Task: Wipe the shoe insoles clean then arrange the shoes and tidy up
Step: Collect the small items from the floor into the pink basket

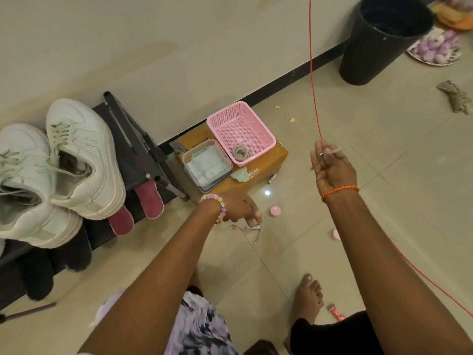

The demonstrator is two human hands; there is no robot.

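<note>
My right fingers [323, 149] are pinching a small grey stick, while my left hand [239, 210] is reaching, curled, onto a small item on the floor; the white sneakers [84, 160] are sitting on the black rack [143, 152].

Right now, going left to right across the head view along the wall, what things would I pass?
White sneakers → clear tub → pink basket → orange cord → black bin

head view looks steeply down at floor [384, 175] from above.
</note>
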